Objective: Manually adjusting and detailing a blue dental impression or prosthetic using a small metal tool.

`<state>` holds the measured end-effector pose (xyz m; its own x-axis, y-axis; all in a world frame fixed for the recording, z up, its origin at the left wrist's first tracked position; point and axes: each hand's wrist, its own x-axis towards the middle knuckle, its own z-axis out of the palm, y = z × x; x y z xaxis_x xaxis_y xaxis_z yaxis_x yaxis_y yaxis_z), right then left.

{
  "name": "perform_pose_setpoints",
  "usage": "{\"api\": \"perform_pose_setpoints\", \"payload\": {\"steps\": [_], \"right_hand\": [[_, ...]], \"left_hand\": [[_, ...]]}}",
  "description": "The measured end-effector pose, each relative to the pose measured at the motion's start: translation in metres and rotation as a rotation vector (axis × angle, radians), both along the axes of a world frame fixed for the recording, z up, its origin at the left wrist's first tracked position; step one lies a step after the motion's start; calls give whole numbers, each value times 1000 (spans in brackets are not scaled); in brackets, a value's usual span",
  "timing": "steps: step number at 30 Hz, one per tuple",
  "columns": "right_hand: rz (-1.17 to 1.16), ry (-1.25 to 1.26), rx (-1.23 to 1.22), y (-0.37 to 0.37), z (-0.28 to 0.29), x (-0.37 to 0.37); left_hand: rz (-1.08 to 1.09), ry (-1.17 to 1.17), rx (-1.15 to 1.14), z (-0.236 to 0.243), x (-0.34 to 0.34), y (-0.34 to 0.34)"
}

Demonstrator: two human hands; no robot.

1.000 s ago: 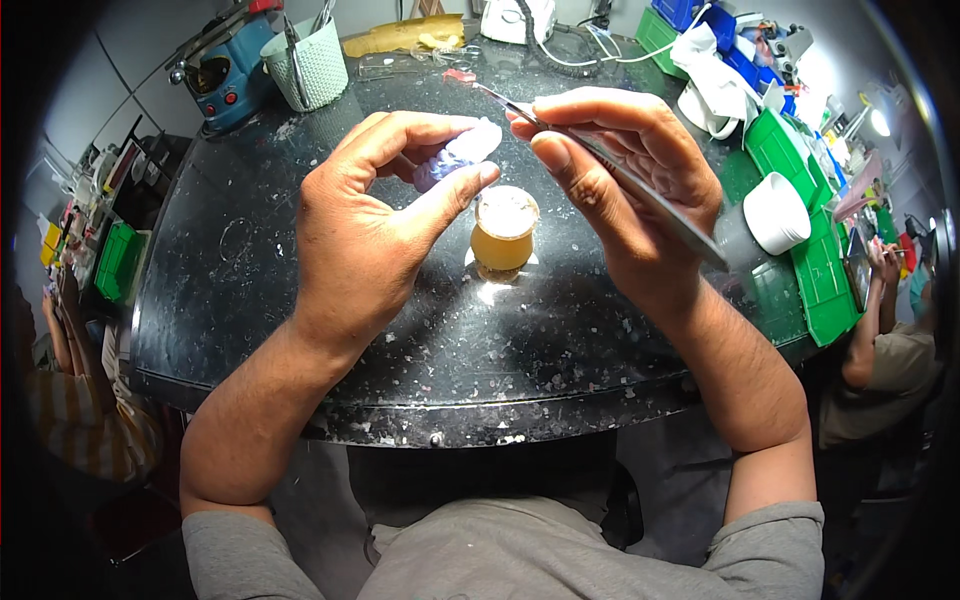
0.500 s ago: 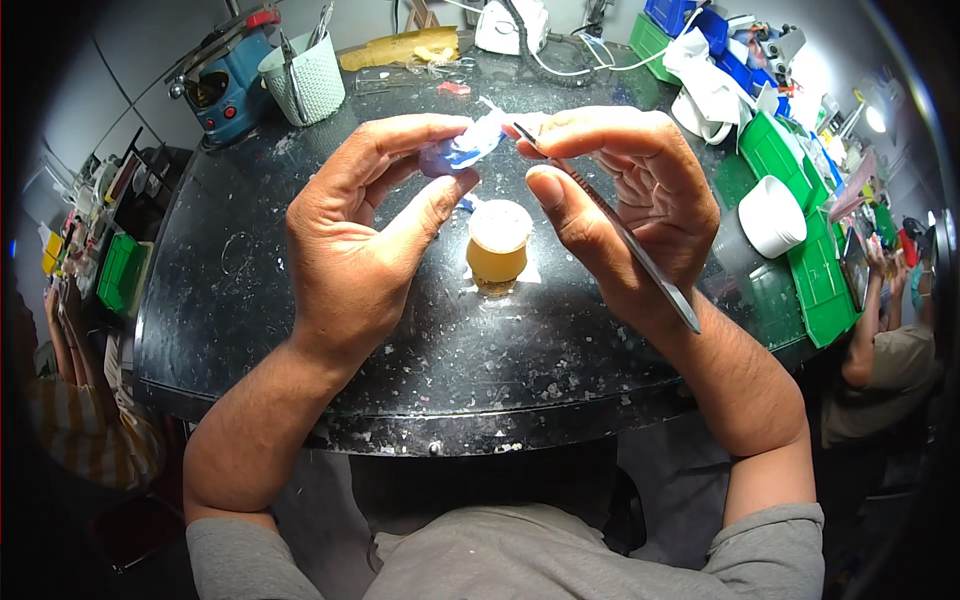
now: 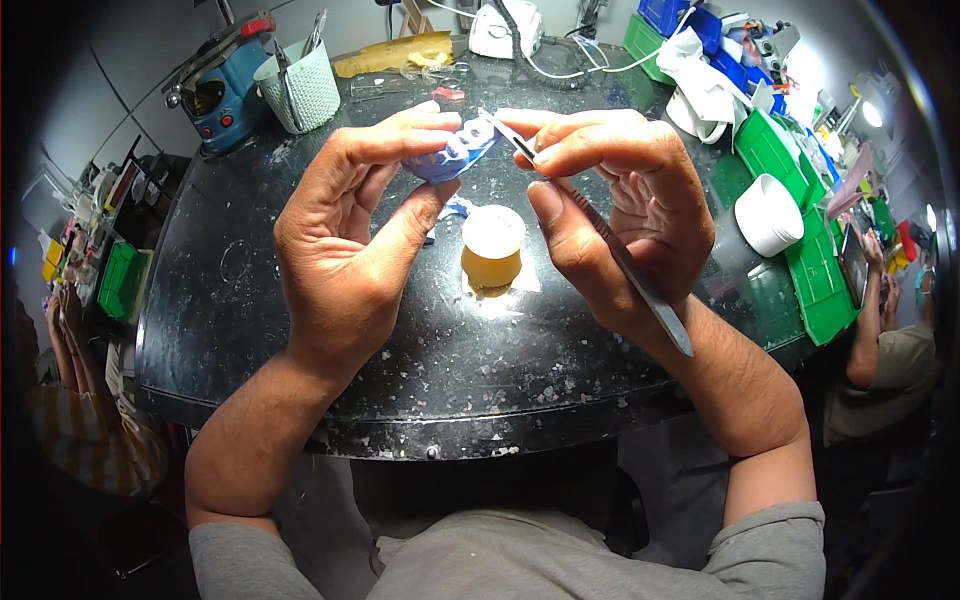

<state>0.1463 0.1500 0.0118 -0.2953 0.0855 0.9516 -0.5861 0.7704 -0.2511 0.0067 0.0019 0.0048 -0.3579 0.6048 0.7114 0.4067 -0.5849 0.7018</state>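
Just past two o'clock from the middle of the left hand point(image 3: 345, 235), raised above the counter point(image 3: 480, 385), is the blue-and-white moulded piece point(image 3: 453, 160), its long axis running roughly from eight o'clock up to two. The left hand has it in a pinch, thumb below and fingers above, the gap between them no wider than the piece itself; its two o'clock end juts free of the fingertips, toward the right hand point(image 3: 620, 215). That right hand is closed in a pen-like grip round a slim metal tool point(image 3: 640, 283), whose long axis slants from between ten and eleven, at the working tip, to between four and five, at the flat butt. From the right hand the piece lies at about half past nine — so the tool crosses the line of the piece at a wide angle, its tip meeting or just beside the free end; contact itself is too small to judge. The left hand is the nearer one, being on the piece, while only the tool bridges the gap from the right. At five o'clock from the piece, between the hands, an amber jar point(image 3: 492, 268) with a whitish top stands on the counter, and a white cup point(image 3: 768, 215) lies at three o'clock from the right hand.
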Motion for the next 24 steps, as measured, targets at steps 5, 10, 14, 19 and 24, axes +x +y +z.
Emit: {"api": "perform_pose_setpoints", "payload": {"steps": [5, 10, 14, 19, 24], "right_hand": [[21, -22, -66, -4, 2, 1], [19, -8, -109, -7, 2, 2], [-14, -82, -23, -2, 4, 10], [4, -2, -116, -10, 2, 2], [53, 59, 58, -14, 0, -3]], "left_hand": [[-3, -11, 4, 0, 1, -1], [29, -24, -26, 1, 4, -2], [30, -63, -27, 2, 4, -3], [95, 9, -29, 2, 3, -2], [84, -24, -43, 3, 4, -4]]}}
